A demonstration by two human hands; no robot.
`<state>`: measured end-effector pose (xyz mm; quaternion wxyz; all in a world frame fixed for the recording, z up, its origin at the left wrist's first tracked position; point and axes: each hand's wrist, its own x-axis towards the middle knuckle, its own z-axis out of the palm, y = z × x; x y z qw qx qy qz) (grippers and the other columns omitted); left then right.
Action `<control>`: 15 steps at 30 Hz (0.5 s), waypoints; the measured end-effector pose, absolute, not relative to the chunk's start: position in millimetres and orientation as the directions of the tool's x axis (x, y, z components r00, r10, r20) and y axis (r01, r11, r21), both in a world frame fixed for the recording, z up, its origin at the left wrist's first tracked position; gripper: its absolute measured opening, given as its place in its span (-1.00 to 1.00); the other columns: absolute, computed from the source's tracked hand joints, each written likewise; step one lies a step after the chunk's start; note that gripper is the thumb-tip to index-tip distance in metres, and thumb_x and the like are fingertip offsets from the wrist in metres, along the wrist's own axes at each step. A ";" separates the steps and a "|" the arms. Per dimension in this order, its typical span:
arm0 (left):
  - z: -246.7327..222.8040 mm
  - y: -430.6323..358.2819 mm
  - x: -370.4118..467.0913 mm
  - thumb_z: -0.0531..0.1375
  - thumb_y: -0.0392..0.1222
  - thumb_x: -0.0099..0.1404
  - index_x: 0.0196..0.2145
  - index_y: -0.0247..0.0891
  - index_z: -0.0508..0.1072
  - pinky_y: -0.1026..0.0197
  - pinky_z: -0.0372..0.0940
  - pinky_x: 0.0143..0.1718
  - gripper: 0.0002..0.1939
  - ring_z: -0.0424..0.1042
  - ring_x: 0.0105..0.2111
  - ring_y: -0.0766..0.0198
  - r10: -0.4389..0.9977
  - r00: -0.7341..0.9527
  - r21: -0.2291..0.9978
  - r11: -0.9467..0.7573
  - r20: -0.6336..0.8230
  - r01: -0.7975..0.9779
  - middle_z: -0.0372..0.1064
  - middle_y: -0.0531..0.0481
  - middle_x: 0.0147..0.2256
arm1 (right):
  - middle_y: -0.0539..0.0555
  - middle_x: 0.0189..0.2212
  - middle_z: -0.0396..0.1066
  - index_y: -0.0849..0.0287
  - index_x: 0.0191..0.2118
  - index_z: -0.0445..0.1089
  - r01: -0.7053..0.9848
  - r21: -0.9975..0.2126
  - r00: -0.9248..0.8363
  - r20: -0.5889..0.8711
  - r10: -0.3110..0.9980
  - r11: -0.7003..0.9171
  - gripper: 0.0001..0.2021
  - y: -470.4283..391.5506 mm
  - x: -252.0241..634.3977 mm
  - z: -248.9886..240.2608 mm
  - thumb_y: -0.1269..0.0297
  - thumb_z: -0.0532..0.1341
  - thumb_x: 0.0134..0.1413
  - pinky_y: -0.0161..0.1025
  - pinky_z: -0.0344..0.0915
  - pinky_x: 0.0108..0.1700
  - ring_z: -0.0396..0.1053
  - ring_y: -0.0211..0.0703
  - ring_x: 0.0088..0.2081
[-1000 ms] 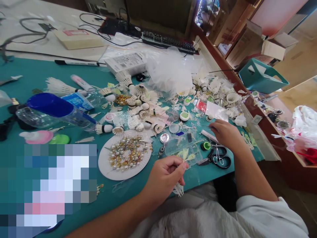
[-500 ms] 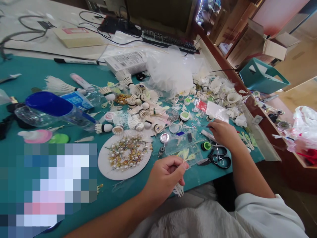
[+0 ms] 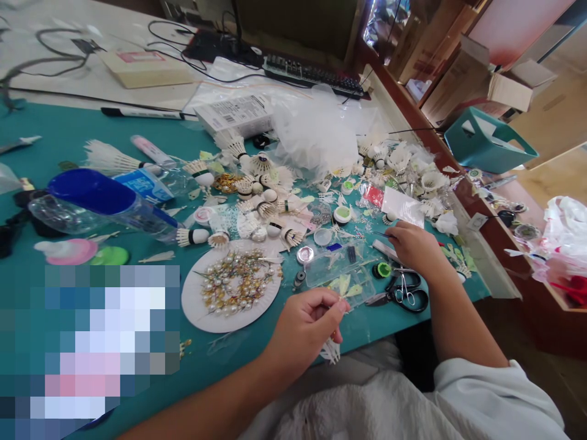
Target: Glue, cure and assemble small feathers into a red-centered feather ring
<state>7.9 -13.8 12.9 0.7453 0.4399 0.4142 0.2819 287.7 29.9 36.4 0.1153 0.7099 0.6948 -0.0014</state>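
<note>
My left hand (image 3: 312, 324) is closed in a pinch near the table's front edge. Pale yellow-green petals (image 3: 345, 286) stick up from its fingertips, and white feather tips (image 3: 331, 351) show below the palm. Farther right, my right hand (image 3: 409, 243) is closed on thin dark tweezers (image 3: 381, 234), whose tip points left toward small scattered beads (image 3: 361, 229). Between the hands lie a clear compartment box (image 3: 321, 269), an open green-rimmed jar (image 3: 381, 269) and black-handled scissors (image 3: 413, 299). A white plate (image 3: 195, 305) of pearl and gold sprays sits left of my left hand.
Shuttlecocks (image 3: 261, 208) crowd the middle of the green mat, with white netting (image 3: 316, 134) behind them. A blue-lidded clear container (image 3: 92, 190) stands left. A keyboard (image 3: 312, 76) is at the back; a teal basket (image 3: 488, 143) stands right.
</note>
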 end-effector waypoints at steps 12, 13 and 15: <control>12.0 -11.2 8.3 0.27 -0.01 0.15 -0.52 -0.26 0.51 0.30 0.26 -0.54 -0.73 0.45 -0.62 0.27 0.786 0.496 0.890 0.453 -0.369 -0.057 0.33 0.10 -0.68 | 0.16 -0.14 0.53 0.12 -0.10 0.55 0.988 0.154 0.026 -0.160 0.987 -0.001 -0.72 29.6 294.3 28.8 0.37 0.08 0.30 -0.24 0.18 -0.29 0.46 -0.01 -0.12; 11.8 -10.9 8.4 0.27 -0.01 0.15 -0.52 -0.26 0.52 0.30 0.26 -0.55 -0.74 0.45 -0.62 0.27 0.787 0.495 0.889 0.454 -0.369 -0.058 0.33 0.10 -0.68 | 0.15 -0.14 0.53 0.12 -0.09 0.55 0.989 0.151 0.023 -0.158 0.987 0.001 -0.72 29.5 294.6 28.6 0.37 0.08 0.30 -0.24 0.18 -0.29 0.46 -0.02 -0.12; 11.9 -10.6 8.5 0.27 -0.01 0.15 -0.53 -0.27 0.52 0.30 0.26 -0.54 -0.73 0.45 -0.62 0.28 0.787 0.495 0.889 0.454 -0.369 -0.061 0.33 0.10 -0.68 | 0.15 -0.15 0.53 0.12 -0.09 0.55 0.989 0.145 0.021 -0.153 0.988 0.001 -0.72 29.1 294.9 28.4 0.37 0.08 0.31 -0.24 0.18 -0.29 0.46 -0.02 -0.13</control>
